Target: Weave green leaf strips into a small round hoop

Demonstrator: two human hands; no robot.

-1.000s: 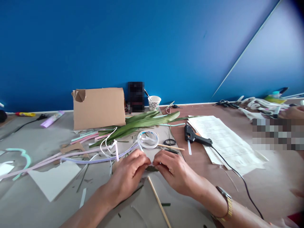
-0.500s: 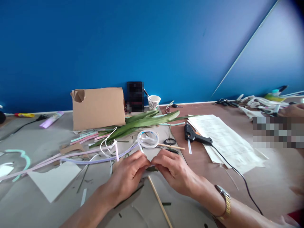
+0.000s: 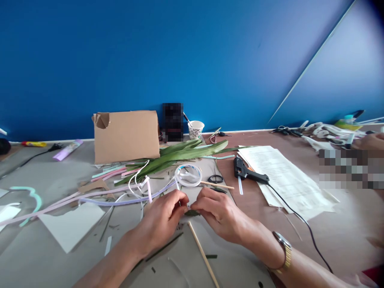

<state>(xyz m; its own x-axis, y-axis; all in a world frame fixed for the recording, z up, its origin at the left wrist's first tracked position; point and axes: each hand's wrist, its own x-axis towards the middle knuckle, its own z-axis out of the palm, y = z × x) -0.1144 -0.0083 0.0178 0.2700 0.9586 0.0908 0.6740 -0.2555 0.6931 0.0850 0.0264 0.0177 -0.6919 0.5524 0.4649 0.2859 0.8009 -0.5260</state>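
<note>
My left hand (image 3: 166, 214) and my right hand (image 3: 220, 212) meet over the middle of the table, each with its fingertips pinched together. Whatever lies between the fingertips is small and mostly hidden. A dark green leaf piece (image 3: 192, 213) shows just under them; I cannot tell whether it is held or resting on the table. Right behind the fingers stands a roll of clear tape (image 3: 188, 185), a pale strip running from it toward my left hand. A thin wooden stick (image 3: 203, 254) lies on the table in front of both hands.
Long green leaves (image 3: 180, 157) and pastel strips (image 3: 114, 203) lie behind and left. A cardboard box (image 3: 127, 138) and paper cup (image 3: 196, 130) stand by the wall. Rightward are scissors (image 3: 215, 179), a black glue gun (image 3: 252, 174), printed sheets (image 3: 285, 180) and another person's hand (image 3: 372, 142).
My fingertips have parted slightly, my left hand shifting a little left, so more of the green leaf piece shows between them. The whole view has shifted slightly.
</note>
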